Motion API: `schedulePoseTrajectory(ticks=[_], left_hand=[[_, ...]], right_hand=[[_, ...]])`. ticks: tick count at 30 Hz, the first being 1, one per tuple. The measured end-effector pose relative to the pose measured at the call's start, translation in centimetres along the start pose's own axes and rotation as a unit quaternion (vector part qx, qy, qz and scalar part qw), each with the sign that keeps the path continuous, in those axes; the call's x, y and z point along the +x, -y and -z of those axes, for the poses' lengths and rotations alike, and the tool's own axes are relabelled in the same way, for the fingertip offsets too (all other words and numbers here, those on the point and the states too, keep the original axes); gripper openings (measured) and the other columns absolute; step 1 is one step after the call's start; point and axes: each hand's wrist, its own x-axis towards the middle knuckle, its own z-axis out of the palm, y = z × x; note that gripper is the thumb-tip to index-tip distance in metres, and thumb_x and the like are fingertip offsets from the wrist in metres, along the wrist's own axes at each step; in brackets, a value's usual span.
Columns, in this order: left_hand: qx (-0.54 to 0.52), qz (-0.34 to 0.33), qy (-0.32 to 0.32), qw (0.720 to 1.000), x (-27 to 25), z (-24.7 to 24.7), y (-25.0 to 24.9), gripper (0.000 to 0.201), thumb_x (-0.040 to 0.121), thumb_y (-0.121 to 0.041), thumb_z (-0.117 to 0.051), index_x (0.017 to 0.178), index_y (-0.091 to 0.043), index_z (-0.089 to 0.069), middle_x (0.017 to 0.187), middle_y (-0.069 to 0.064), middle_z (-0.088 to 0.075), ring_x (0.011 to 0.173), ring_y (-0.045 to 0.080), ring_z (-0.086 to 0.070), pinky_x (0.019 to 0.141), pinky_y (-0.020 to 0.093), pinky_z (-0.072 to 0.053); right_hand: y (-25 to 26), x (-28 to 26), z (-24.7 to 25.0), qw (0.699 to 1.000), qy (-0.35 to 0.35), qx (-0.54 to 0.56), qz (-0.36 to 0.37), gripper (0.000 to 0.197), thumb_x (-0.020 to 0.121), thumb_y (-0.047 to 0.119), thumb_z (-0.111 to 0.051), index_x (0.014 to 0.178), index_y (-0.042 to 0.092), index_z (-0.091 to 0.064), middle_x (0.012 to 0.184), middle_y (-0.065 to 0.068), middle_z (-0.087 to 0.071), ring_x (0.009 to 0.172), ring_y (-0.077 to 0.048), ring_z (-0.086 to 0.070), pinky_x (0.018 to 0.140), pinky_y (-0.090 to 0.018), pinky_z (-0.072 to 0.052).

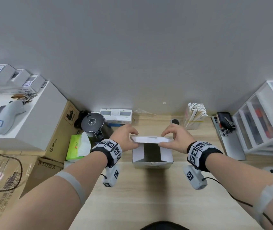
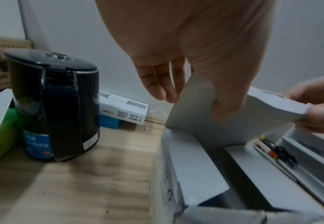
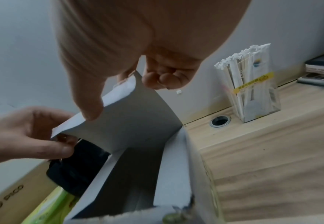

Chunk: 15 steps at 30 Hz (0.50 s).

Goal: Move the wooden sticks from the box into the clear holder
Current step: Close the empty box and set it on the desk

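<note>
A white cardboard box [image 1: 152,162] stands in the middle of the wooden desk with its top open and its inside dark; no sticks show in it. Both hands hold its far flap [image 1: 150,139] [image 2: 205,125] [image 3: 130,121], raised over the opening. My left hand [image 1: 135,138] [image 2: 195,68] pinches the flap's left corner between thumb and fingers. My right hand [image 1: 163,139] [image 3: 109,84] pinches its right corner. The clear holder [image 1: 193,120] [image 3: 257,97] stands at the back right by the wall, with several paper-wrapped sticks upright in it.
A black kettle [image 1: 94,125] [image 2: 52,106] and a green tissue pack [image 1: 78,146] sit left of the box. A cable hole [image 1: 175,121] lies in the desk near the holder. Phones [image 1: 231,143] and a clear drawer unit [image 1: 265,122] stand at the right.
</note>
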Motion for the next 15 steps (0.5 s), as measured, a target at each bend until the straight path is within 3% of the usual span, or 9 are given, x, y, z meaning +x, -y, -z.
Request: schedulePoseTrajectory(ticks=[3,6,9,12,15], left_hand=[[0.054,-0.006,0.063,0.997,-0.7,-0.7,-0.1,0.056,0.068,-0.045,-0.080,0.119,-0.027,-0.068,0.110,-0.009,-0.057,0.097,0.013,-0.059,0.089,0.033,-0.054],[0.079,-0.010,0.105,0.991,-1.3,-1.8,0.2,0.074,0.062,-0.055,-0.081,0.128,-0.027,-0.060,0.118,-0.007,-0.050,0.099,0.018,-0.060,0.090,0.036,-0.053],[0.098,-0.013,0.110,0.989,-1.9,-2.9,0.6,0.073,0.068,-0.048,-0.082,0.132,-0.023,-0.056,0.124,-0.004,-0.047,0.104,0.021,-0.059,0.091,0.037,-0.052],[0.094,-0.010,0.102,0.990,-2.1,-3.5,0.7,0.068,0.073,-0.045,-0.081,0.131,-0.022,-0.055,0.124,-0.003,-0.045,0.104,0.020,-0.057,0.092,0.039,-0.053],[0.098,-0.011,0.103,0.990,-2.1,-3.7,0.5,0.068,0.073,-0.045,-0.080,0.131,-0.022,-0.054,0.125,-0.003,-0.043,0.103,0.020,-0.057,0.091,0.039,-0.054]], right_hand=[[-0.4,-0.7,-0.8,0.999,0.038,-0.038,-0.004,0.039,0.060,0.052,-0.085,0.092,0.032,-0.075,0.099,0.014,-0.059,0.075,0.007,-0.053,0.073,-0.021,-0.042],[-1.0,-1.6,-1.6,0.995,0.069,-0.073,-0.016,0.051,0.056,0.061,-0.077,0.099,0.034,-0.073,0.102,0.013,-0.055,0.091,-0.006,-0.057,0.086,-0.029,-0.048],[-1.5,-2.2,-2.2,0.991,0.090,-0.101,-0.025,0.052,0.061,0.053,-0.080,0.108,0.032,-0.069,0.108,0.011,-0.051,0.099,-0.011,-0.057,0.092,-0.033,-0.048],[-2.0,-2.4,-2.7,0.990,0.089,-0.105,-0.025,0.058,0.062,0.048,-0.082,0.114,0.030,-0.065,0.110,0.011,-0.047,0.096,-0.011,-0.055,0.090,-0.034,-0.049],[-2.2,-2.3,-3.0,0.988,0.097,-0.117,-0.032,0.064,0.060,0.049,-0.083,0.117,0.031,-0.062,0.111,0.012,-0.042,0.081,-0.009,-0.050,0.082,-0.034,-0.050]])
